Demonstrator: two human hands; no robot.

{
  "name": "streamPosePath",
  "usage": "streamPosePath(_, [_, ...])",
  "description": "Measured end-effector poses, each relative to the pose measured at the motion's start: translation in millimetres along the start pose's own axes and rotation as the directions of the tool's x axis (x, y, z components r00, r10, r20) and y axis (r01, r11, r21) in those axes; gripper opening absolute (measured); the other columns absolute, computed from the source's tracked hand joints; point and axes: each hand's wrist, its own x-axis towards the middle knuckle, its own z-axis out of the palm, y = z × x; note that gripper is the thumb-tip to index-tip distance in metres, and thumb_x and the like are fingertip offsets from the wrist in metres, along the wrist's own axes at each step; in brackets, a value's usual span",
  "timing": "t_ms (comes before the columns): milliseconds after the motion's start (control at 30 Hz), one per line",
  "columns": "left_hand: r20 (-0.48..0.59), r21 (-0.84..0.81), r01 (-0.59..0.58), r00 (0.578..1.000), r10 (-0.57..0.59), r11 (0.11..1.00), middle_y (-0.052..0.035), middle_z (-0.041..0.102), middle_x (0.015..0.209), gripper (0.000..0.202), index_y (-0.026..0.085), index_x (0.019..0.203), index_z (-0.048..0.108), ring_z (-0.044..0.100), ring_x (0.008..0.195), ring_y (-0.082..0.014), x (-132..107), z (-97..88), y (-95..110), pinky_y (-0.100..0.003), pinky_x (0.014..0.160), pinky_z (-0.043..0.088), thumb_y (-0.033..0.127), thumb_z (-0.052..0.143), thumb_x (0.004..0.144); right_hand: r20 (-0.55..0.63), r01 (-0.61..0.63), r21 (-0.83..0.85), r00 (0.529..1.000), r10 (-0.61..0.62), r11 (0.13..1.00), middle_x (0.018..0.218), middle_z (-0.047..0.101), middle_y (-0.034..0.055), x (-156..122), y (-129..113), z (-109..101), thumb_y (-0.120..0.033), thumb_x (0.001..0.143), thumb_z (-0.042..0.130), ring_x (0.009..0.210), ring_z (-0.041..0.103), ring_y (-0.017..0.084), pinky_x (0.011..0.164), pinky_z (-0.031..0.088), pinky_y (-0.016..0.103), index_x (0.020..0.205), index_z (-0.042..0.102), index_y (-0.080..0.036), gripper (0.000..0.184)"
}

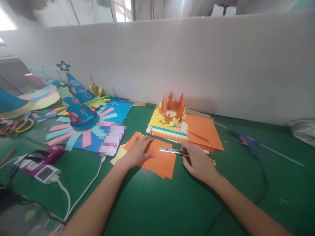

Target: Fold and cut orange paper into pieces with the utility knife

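My left hand (139, 150) lies on a small stack of orange paper (159, 164), its fingers stretched out and slightly apart. Pale yellow paper (117, 156) sticks out from under the stack's left side. In my right hand (198, 160) is a pair of scissors (172, 150) with black and yellow handles, gripped around the handle part. Their shiny blades look closed and point left above the orange paper's right edge. Part of the handles is hidden by the fingers. Behind the hands, an orange and yellow paper crown (172, 109) sits on a pile of coloured sheets (169, 132).
Larger orange sheets (204, 131) lie right of the crown. A glue gun (244, 139) with a long clear stick rests at the right. On the left are a charging phone (113, 141), decorated cone hats (78, 109), more scissors (18, 127) and a power strip (41, 164) with cables.
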Motion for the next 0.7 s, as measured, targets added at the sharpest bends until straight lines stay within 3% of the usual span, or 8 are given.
streamPosePath(67, [-0.004, -0.002, 0.002, 1.000, -0.002, 1.000, -0.0090, 0.046, 0.137, 0.054, 0.025, 0.130, 0.045, 0.040, 0.127, -0.0262, 0.0, -0.2, 0.6, -0.044, 0.110, 0.019, 0.041, 0.061, 0.081, -0.002, -0.005, 0.023, 1.000, 0.005, 1.000, 0.094, 0.063, 0.0094, -0.1, 5.1, 0.4, -0.019, 0.087, 0.039, 0.083, 0.060, 0.025, 0.072, 0.047, 0.039, 0.122, 0.045, -0.019, 0.036])
streamPosePath(233, [-0.010, 0.030, 0.012, 1.000, -0.012, 0.999, -0.0088, 0.045, 0.138, 0.057, 0.026, 0.132, 0.043, 0.038, 0.128, -0.0269, 0.5, -0.1, 1.7, -0.045, 0.108, 0.020, 0.038, 0.062, 0.080, -0.168, -0.125, -0.102, 0.980, 0.107, 0.987, 0.095, 0.063, 0.0132, 7.0, 20.6, 1.6, -0.023, 0.090, 0.039, 0.085, 0.060, 0.029, 0.072, 0.048, 0.041, 0.114, 0.050, -0.015, 0.027])
streamPosePath(367, [-0.014, 0.044, 0.000, 1.000, 0.001, 0.999, -0.0078, 0.043, 0.140, 0.061, 0.029, 0.135, 0.039, 0.038, 0.128, -0.0286, 1.3, -0.3, 2.2, -0.045, 0.106, 0.022, 0.038, 0.063, 0.080, -0.213, -0.132, -0.163, 0.972, 0.096, 0.978, 0.109, 0.062, 0.0163, 11.3, 24.3, -0.1, -0.024, 0.091, 0.040, 0.100, 0.057, 0.032, 0.083, 0.045, 0.046, 0.118, 0.049, -0.014, 0.030])
streamPosePath(533, [-0.028, 0.073, -0.034, 0.999, 0.036, 0.997, -0.0060, 0.049, 0.134, 0.064, 0.030, 0.134, 0.041, 0.039, 0.123, -0.0302, 3.5, -2.0, 4.4, -0.049, 0.103, 0.025, 0.037, 0.068, 0.076, -0.062, 0.013, 0.083, 0.998, -0.008, 0.996, 0.126, 0.056, 0.0117, 7.8, 3.0, 5.2, -0.029, 0.092, 0.042, 0.116, 0.051, 0.026, 0.096, 0.043, 0.044, 0.129, 0.041, -0.020, 0.037])
streamPosePath(600, [-0.049, 0.067, -0.084, 0.995, 0.087, 0.994, -0.0059, 0.051, 0.133, 0.063, 0.029, 0.132, 0.043, 0.040, 0.122, -0.0291, 4.2, -1.9, 4.8, -0.049, 0.105, 0.026, 0.031, 0.069, 0.075, 0.009, 0.002, 0.199, 1.000, -0.004, 0.980, 0.130, 0.054, 0.0102, 6.4, -6.2, 6.5, -0.032, 0.092, 0.045, 0.119, 0.050, 0.025, 0.097, 0.043, 0.043, 0.132, 0.038, -0.023, 0.042])
streamPosePath(700, [-0.076, 0.003, -0.250, 0.966, 0.249, 0.968, -0.0059, 0.049, 0.134, 0.057, 0.027, 0.132, 0.042, 0.041, 0.123, -0.0246, 4.7, 1.1, 3.7, -0.043, 0.106, 0.031, 0.018, 0.062, 0.079, 0.090, -0.065, 0.357, 0.995, 0.035, 0.932, 0.134, 0.050, 0.0106, 10.2, -14.7, 3.0, -0.035, 0.089, 0.050, 0.121, 0.050, 0.026, 0.098, 0.043, 0.045, 0.134, 0.036, -0.025, 0.048])
